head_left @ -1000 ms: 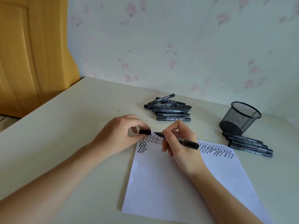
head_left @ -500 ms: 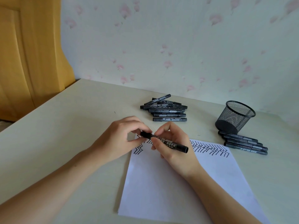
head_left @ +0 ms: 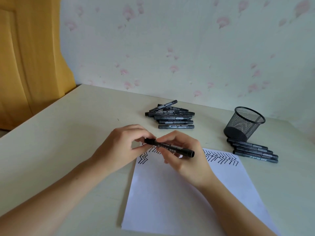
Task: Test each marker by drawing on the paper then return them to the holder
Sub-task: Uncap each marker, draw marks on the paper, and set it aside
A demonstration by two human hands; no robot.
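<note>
A black marker (head_left: pixel 172 147) lies level between both hands above the top edge of the white paper (head_left: pixel 179 198). My left hand (head_left: pixel 119 147) pinches its cap end, with the cap seated on the marker. My right hand (head_left: pixel 185 157) grips the barrel. Rows of black zigzag strokes (head_left: pixel 221 157) run along the top of the paper. A black mesh holder (head_left: pixel 243 123) stands tilted at the right, looking empty. Several markers (head_left: pixel 254 150) lie in a row in front of it. A pile of several more markers (head_left: pixel 170 114) sits behind my hands.
The cream table (head_left: pixel 68 133) meets a flowered wall behind. An orange-yellow door (head_left: pixel 25 57) stands at the left beyond the table's left edge.
The cap in my left hand and the marker in my right, apart a second ago, have come together; the marker is now capped. Both hands stayed over the paper's top edge.
</note>
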